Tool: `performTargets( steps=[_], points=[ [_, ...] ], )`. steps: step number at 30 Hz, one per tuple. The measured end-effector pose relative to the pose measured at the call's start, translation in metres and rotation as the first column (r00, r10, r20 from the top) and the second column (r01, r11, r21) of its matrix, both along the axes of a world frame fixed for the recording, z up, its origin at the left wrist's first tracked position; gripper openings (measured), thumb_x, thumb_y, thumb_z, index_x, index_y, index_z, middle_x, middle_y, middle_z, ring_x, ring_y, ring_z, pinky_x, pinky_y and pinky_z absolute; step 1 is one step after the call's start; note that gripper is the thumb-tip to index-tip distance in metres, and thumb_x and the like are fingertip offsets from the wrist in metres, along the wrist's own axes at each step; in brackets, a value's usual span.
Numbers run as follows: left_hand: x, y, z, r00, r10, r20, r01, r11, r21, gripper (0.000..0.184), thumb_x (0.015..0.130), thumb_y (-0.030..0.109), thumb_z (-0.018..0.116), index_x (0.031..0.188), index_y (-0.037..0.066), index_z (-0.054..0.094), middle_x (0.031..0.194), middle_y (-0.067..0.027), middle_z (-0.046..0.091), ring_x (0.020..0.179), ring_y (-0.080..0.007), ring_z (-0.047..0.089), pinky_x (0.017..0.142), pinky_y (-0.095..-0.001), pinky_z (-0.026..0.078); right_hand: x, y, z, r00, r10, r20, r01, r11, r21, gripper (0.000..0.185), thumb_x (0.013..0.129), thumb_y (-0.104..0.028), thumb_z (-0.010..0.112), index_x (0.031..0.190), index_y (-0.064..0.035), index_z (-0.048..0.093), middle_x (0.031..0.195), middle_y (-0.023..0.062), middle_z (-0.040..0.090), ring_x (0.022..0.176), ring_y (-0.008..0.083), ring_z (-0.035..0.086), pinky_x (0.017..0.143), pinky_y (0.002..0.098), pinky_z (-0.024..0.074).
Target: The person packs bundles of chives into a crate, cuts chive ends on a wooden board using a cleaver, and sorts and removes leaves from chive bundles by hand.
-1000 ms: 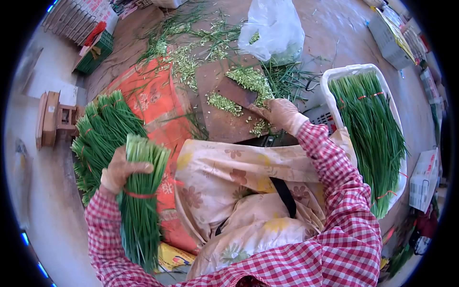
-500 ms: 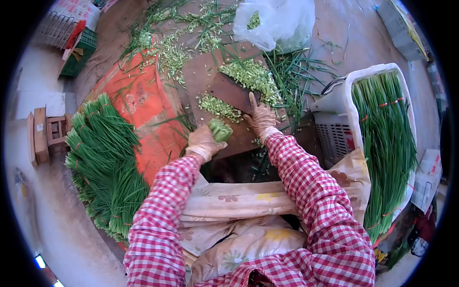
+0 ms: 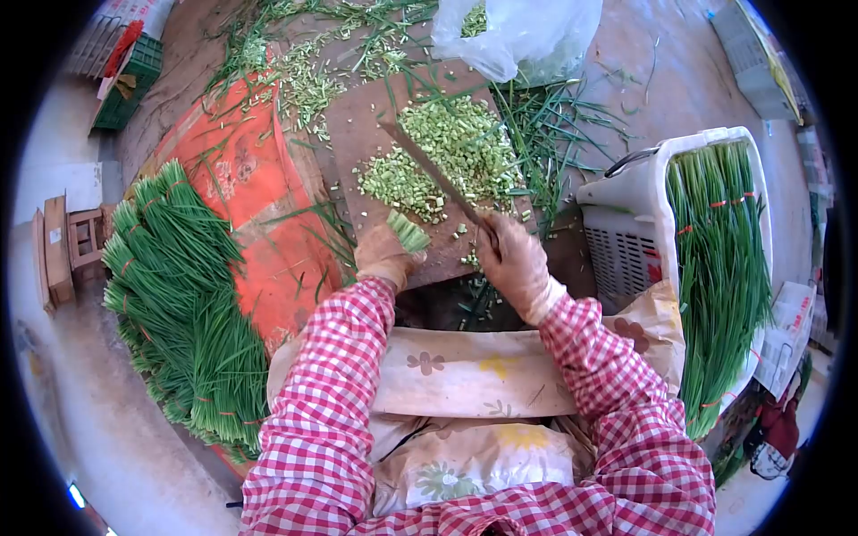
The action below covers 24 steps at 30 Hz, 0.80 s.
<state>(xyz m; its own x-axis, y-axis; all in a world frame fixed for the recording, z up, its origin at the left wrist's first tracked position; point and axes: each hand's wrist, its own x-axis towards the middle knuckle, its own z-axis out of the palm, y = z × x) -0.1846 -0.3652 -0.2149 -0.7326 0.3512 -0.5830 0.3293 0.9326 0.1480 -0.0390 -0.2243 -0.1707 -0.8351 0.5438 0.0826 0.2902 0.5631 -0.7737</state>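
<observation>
My left hand (image 3: 386,255), gloved, is closed round a bundle of green stalks (image 3: 408,232), whose pale cut ends point toward the board; the rest of the bundle is hidden under my forearm. In my gloved right hand (image 3: 516,263) is the handle of a cleaver (image 3: 438,177), its blade seen nearly edge-on above the wooden board (image 3: 351,134). Chopped green pieces (image 3: 460,143) lie in a heap under and around the blade.
Tied green bundles (image 3: 179,304) lie on the left beside an orange sack (image 3: 277,268). A white basket (image 3: 626,259) of bundles stands on the right. Behind the board are a clear plastic bag (image 3: 536,40) and loose trimmings (image 3: 554,143). A wooden stool (image 3: 58,250) stands far left.
My left hand has brought the bundle from the left side to the board's near edge. The cleaver has lifted and turned from lying flat to edge-on; the chopped heap looks more spread.
</observation>
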Motion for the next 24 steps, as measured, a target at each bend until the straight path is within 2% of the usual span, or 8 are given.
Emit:
performTargets(
  steps=[3, 5, 6, 9, 10, 14, 18, 24],
  points=[
    [0.008, -0.003, 0.000, 0.997, 0.015, 0.071, -0.010, 0.998, -0.067, 0.075, 0.058, 0.041, 0.085, 0.115, 0.003, 0.055, 0.104, -0.0165, 0.066, 0.100, -0.0298, 0.063, 0.086, -0.0389, 0.050, 0.011, -0.018, -0.008, 0.980, 0.044, 0.194, -0.059, 0.996, 0.072, 0.018, 0.088, -0.022, 0.055, 0.092, -0.0045, 0.055, 0.078, 0.0183, 0.061, 0.070, 0.0366, 0.062, 0.060, 0.0461, 0.0500],
    [0.013, -0.005, 0.000, 0.995, 0.095, -0.008, -0.095, 0.995, -0.035, 0.076, 0.057, 0.043, 0.086, 0.115, 0.004, 0.056, 0.104, -0.0169, 0.066, 0.100, -0.0296, 0.063, 0.087, -0.0385, 0.050, 0.013, -0.024, -0.033, 0.901, 0.219, 0.375, -0.254, 0.966, 0.045, 0.023, 0.090, -0.026, 0.051, 0.087, -0.0037, 0.053, 0.075, 0.0200, 0.062, 0.068, 0.0379, 0.063, 0.060, 0.0472, 0.0503],
    [0.007, -0.004, -0.001, 0.993, 0.093, 0.071, -0.088, 0.994, -0.059, 0.084, 0.056, 0.044, 0.086, 0.122, 0.005, 0.050, 0.108, -0.0155, 0.064, 0.104, -0.0314, 0.061, 0.087, -0.0388, 0.050, 0.010, -0.028, -0.031, 0.855, 0.255, 0.451, -0.288, 0.958, 0.004, 0.024, 0.090, -0.026, 0.051, 0.087, -0.0025, 0.052, 0.073, 0.0211, 0.062, 0.066, 0.0388, 0.063, 0.060, 0.0482, 0.0505],
    [0.019, 0.004, 0.000, 0.994, 0.079, -0.075, -0.088, 0.989, -0.118, 0.097, 0.056, 0.042, 0.087, 0.131, 0.007, 0.038, 0.111, -0.0131, 0.062, 0.107, -0.0329, 0.059, 0.087, -0.0402, 0.050, 0.006, -0.026, -0.011, 0.835, 0.173, 0.522, -0.207, 0.978, 0.006, 0.024, 0.090, -0.026, 0.050, 0.088, -0.0019, 0.052, 0.073, 0.0217, 0.063, 0.065, 0.0384, 0.063, 0.058, 0.0482, 0.0505],
    [0.026, 0.003, -0.001, 0.977, 0.023, -0.211, -0.045, 0.994, -0.097, 0.100, 0.056, 0.047, 0.086, 0.129, 0.004, 0.033, 0.124, -0.0108, 0.049, 0.115, -0.0282, 0.051, 0.081, -0.0418, 0.050, 0.007, -0.024, -0.001, 0.836, 0.178, 0.519, -0.236, 0.971, 0.047, 0.021, 0.089, -0.024, 0.052, 0.088, -0.0021, 0.051, 0.072, 0.0200, 0.062, 0.064, 0.0373, 0.063, 0.056, 0.0478, 0.0498],
    [0.017, 0.006, -0.006, 0.997, 0.053, -0.052, -0.060, 0.990, -0.129, 0.086, 0.061, 0.041, 0.083, 0.127, 0.007, 0.040, 0.109, -0.0126, 0.061, 0.101, -0.0307, 0.062, 0.083, -0.0405, 0.051, 0.020, -0.018, 0.031, 0.927, 0.177, 0.332, -0.284, 0.907, 0.310, 0.014, 0.086, -0.018, 0.056, 0.082, -0.0059, 0.048, 0.065, 0.0132, 0.056, 0.056, 0.0315, 0.059, 0.049, 0.0424, 0.0480],
    [0.015, 0.006, -0.007, 0.998, 0.009, -0.057, -0.015, 0.994, -0.106, 0.076, 0.061, 0.042, 0.083, 0.118, 0.004, 0.049, 0.105, -0.0130, 0.063, 0.097, -0.0296, 0.064, 0.081, -0.0390, 0.051, 0.035, -0.016, 0.028, 0.874, 0.197, 0.445, -0.360, 0.877, 0.318, 0.012, 0.086, -0.018, 0.058, 0.082, -0.0091, 0.052, 0.066, 0.0099, 0.056, 0.055, 0.0284, 0.058, 0.046, 0.0405, 0.0456],
    [0.013, 0.004, -0.009, 0.994, 0.027, -0.105, -0.035, 0.997, -0.073, 0.066, 0.061, 0.047, 0.080, 0.106, 0.003, 0.059, 0.101, -0.0134, 0.065, 0.095, -0.0279, 0.065, 0.081, -0.0383, 0.052, 0.045, -0.019, 0.022, 0.874, 0.203, 0.442, -0.379, 0.854, 0.356, 0.013, 0.085, -0.018, 0.056, 0.080, -0.0085, 0.049, 0.064, 0.0094, 0.054, 0.052, 0.0261, 0.058, 0.044, 0.0384, 0.0458]
  ],
)
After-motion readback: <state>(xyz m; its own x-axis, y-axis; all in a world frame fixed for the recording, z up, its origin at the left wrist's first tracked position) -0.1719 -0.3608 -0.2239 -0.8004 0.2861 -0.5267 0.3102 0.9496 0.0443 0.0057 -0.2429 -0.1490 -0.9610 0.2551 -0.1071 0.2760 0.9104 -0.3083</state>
